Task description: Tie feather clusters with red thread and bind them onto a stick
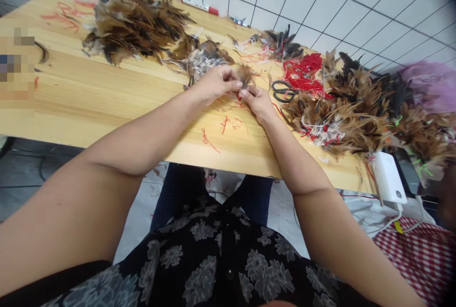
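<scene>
Over the middle of the table, my left hand (221, 83) and my right hand (258, 101) meet around a small tuft of brown feathers (244, 73). Both hands have thumb and fingers pinched together on the tuft's lower end, where a bit of red shows. The exact grip there is partly hidden by the fingers. Just behind my left hand lies a heap of loose feathers (210, 57) with pale, fluffy quill ends. To the right of my right hand are black-handled scissors (284, 91) and a tangle of red string (302, 73).
A large brown feather pile (138, 22) lies at the back left, and feather bundles (342, 121) at the right. A red marker (199, 6) rests by the tiled wall. Red thread scraps (225, 124) lie in front. A white power bank (390, 177) sits at the right edge.
</scene>
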The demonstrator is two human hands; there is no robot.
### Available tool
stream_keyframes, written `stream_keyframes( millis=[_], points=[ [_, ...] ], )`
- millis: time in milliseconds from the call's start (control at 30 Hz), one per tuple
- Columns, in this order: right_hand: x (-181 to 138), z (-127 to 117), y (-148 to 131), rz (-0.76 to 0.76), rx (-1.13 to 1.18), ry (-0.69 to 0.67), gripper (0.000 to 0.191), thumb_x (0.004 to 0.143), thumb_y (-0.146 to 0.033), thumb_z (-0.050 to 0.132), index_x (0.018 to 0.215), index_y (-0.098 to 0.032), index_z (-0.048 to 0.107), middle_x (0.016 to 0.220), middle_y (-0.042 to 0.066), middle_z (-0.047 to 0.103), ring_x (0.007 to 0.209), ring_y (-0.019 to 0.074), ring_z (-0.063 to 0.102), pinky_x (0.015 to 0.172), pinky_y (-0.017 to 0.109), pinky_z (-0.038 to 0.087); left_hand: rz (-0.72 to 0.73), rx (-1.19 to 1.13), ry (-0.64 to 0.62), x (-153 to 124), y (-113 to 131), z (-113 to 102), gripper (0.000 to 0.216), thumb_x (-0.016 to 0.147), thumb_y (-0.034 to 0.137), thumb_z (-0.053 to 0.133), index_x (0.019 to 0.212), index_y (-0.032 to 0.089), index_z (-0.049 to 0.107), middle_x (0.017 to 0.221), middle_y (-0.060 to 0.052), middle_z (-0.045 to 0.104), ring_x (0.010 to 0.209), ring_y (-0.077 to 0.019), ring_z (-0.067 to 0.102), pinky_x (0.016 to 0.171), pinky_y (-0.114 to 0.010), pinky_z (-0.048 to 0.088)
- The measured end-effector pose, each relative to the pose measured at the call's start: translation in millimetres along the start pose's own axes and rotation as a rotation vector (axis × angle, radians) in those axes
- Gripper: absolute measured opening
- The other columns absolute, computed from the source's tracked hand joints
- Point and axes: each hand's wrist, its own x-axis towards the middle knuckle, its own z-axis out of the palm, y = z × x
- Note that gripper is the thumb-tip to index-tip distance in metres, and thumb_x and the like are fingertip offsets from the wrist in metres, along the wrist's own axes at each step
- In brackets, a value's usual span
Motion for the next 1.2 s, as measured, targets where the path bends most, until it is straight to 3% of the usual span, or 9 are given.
stream_keyframes(
  millis=[200,467,567,667,767,833,933,1033,1200],
  points=[
    [12,-9,14,0.024,0.039,0.113,0.064,0.082,-0.078,0.096,0.079,-0.025,0.061,0.070,-0.005,0.056,0.071,0.0130,0.054,0.071,0.029,0.052,0.079,0.254,0.252,9,14,-32,0.031,0.105,-0.006,0.073,0.088,0.019,0.071,0.078,0.002,0.064,0.088,-0.0189,0.049,0.100,-0.036,0.040],
    [17,-14,25,0.015,0.059,0.153,0.070,0.079,-0.090,0.091,0.086,-0.026,0.065,0.070,-0.005,0.047,0.074,0.0164,0.055,0.070,0.033,0.053,0.110,0.577,0.060,26,-10,-58,0.032,0.076,-0.003,0.084,0.074,0.027,0.075,0.072,-0.001,0.056,0.107,-0.0324,0.062,0.117,-0.041,0.043],
    [19,-14,28,-0.011,0.033,0.131,0.074,0.081,-0.096,0.085,0.088,-0.026,0.065,0.071,-0.004,0.045,0.073,0.0161,0.053,0.068,0.032,0.049,0.071,0.632,0.014,27,-12,-60,0.031,0.073,-0.003,0.085,0.073,0.026,0.074,0.076,-0.004,0.055,0.120,-0.0357,0.062,0.129,-0.045,0.037],
    [20,-16,31,-0.021,-0.016,0.112,0.076,0.084,-0.099,0.078,0.090,-0.025,0.065,0.073,-0.004,0.049,0.073,0.0144,0.052,0.067,0.030,0.046,0.052,0.853,0.006,21,-6,-60,0.021,0.081,0.008,0.091,0.089,0.023,0.079,0.091,-0.006,0.064,0.133,-0.0364,0.058,0.136,-0.048,0.031],
    [20,-16,31,0.004,-0.047,0.116,0.073,0.088,-0.095,0.078,0.091,-0.023,0.066,0.076,-0.003,0.053,0.077,0.0144,0.056,0.071,0.029,0.050,0.034,1.054,-0.026,14,1,-56,0.014,0.097,0.033,0.090,0.108,0.026,0.084,0.103,-0.006,0.073,0.140,-0.0341,0.056,0.133,-0.047,0.035],
    [19,-16,30,0.015,-0.054,0.116,0.071,0.090,-0.093,0.079,0.091,-0.023,0.066,0.076,-0.003,0.052,0.077,0.0144,0.056,0.073,0.030,0.051,0.006,1.092,-0.047,10,5,-52,0.015,0.103,0.038,0.085,0.110,0.025,0.085,0.099,-0.005,0.072,0.137,-0.0319,0.056,0.131,-0.045,0.037],
    [18,-15,28,0.003,-0.047,0.114,0.070,0.089,-0.092,0.081,0.087,-0.024,0.063,0.073,-0.004,0.048,0.073,0.0131,0.051,0.071,0.029,0.048,-0.003,1.071,-0.025,6,12,-46,0.008,0.105,0.030,0.082,0.100,0.024,0.082,0.097,-0.005,0.071,0.130,-0.0308,0.058,0.126,-0.044,0.040],
    [17,-14,26,-0.016,-0.042,0.109,0.071,0.088,-0.092,0.081,0.085,-0.024,0.060,0.073,-0.004,0.047,0.074,0.0131,0.049,0.071,0.029,0.048,0.033,0.952,0.058,3,19,-39,0.018,0.102,0.012,0.083,0.092,0.023,0.073,0.099,-0.005,0.073,0.118,-0.0290,0.061,0.120,-0.045,0.041],
    [15,-10,25,-0.019,-0.036,0.116,0.074,0.084,-0.095,0.082,0.083,-0.025,0.059,0.072,-0.004,0.046,0.073,0.0135,0.048,0.072,0.030,0.047,0.060,0.463,0.165,5,16,-33,0.030,0.105,0.003,0.075,0.087,0.022,0.062,0.078,0.001,0.064,0.081,-0.0186,0.054,0.091,-0.040,0.048]
  ],
)
